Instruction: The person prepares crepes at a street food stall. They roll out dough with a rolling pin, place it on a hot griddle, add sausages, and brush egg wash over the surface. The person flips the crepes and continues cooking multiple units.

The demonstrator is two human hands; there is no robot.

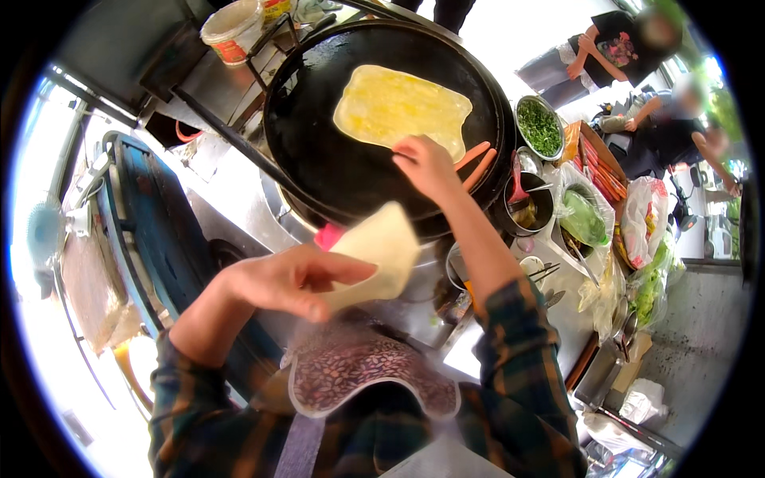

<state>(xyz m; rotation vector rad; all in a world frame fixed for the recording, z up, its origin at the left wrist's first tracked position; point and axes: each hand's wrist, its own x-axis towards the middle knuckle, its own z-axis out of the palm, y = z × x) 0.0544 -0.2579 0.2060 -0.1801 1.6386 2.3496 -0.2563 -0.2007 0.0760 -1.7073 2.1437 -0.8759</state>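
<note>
On the round black griddle [311, 149] lies a flat rectangular pancake [400, 107] with yellow egg streaked over it. My right hand [427, 167] is at its near edge, fingers bent and close together; whether they pinch the pancake I cannot tell. Two sausages [478, 170] rest on the griddle just right of that hand. My left hand [287, 281] is shut on a pale cream sheet [385, 254], dough or paper, held up in front of the griddle's near rim. A blurred pink thing [328, 236] shows behind the sheet.
Right of the griddle stand a bowl of chopped greens [539, 126], a dark pot [529, 206] with a red-handled brush [516, 179], and a carton of packaged sausages [597, 167]. A white bucket [230, 30] is at upper left. People [615, 54] are beyond the stall.
</note>
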